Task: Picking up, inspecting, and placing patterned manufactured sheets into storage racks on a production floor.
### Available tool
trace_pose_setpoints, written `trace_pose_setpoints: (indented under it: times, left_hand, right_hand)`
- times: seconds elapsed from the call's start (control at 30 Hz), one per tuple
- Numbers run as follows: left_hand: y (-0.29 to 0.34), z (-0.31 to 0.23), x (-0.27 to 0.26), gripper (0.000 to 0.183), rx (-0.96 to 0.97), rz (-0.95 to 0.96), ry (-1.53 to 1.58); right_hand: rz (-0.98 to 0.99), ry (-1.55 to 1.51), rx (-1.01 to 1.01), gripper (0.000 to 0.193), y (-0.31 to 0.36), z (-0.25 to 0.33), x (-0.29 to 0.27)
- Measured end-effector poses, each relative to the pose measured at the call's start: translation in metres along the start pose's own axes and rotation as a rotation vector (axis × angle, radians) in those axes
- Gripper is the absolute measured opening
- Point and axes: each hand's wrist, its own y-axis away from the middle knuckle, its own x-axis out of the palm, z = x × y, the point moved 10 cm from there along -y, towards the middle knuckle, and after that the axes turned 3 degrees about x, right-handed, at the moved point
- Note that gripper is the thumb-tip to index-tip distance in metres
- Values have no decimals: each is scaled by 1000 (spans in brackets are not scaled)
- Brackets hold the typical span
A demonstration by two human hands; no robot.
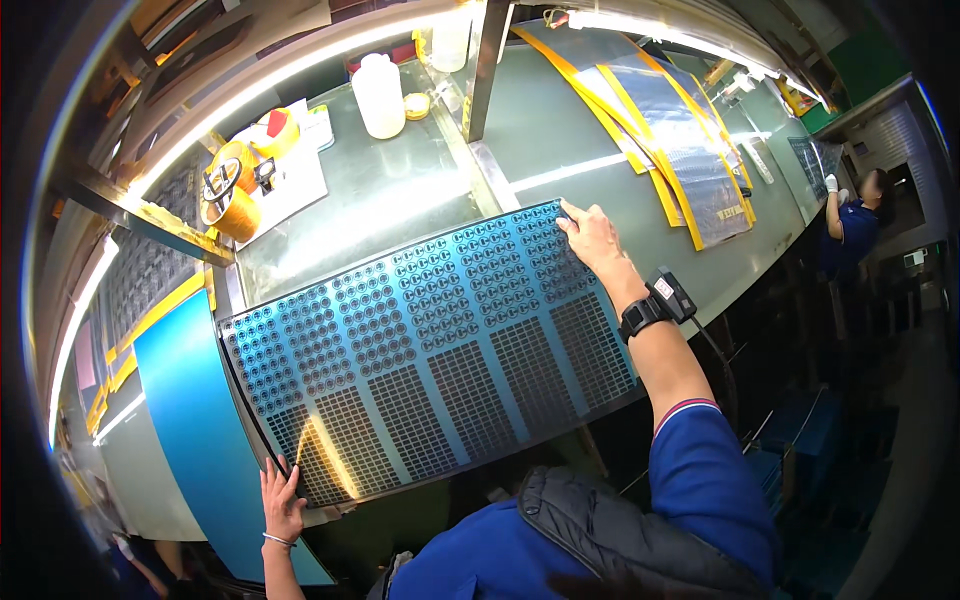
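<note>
A large blue-grey panel [430, 350] patterned with rings of holes and dark grids lies across the workbench in front of me. My left hand [281, 500] grips its near left corner, fingers spread over the edge. My right hand [592, 235] rests on the far right corner, fingertips pressing at the edge; a black wrist device sits on that arm. The panel overhangs the bench's front edge towards my body.
A plain blue sheet [195, 420] lies left of the panel. Yellow tape rolls [232, 190] and a white plastic jar [379, 95] stand at the back. Yellow-edged film sheets [680, 150] lie right. Another person [855, 225] works at far right.
</note>
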Motion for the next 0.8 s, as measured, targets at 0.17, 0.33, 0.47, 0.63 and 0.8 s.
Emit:
trace_pose_setpoints:
  times: [0.17, 0.33, 0.47, 0.63, 0.8]
  left_hand:
    - [0, 0, 0, 69, 7, 5, -3]
    - [0, 0, 1, 69, -3, 12, 7]
    - [0, 3, 2, 70, -6, 16, -1]
    - [-3, 4, 3, 70, 7, 12, 7]
    - [-1, 6, 1, 70, 0, 12, -2]
  right_hand:
    - [-16, -43, -19, 35, -1, -3, 1]
    - [8, -45, -12, 35, 1, -4, 1]
    - [21, -35, -18, 35, 1, -1, -1]
    - [33, -39, -33, 34, -2, -3, 0]
    - [18, -46, -25, 35, -2, -2, 1]
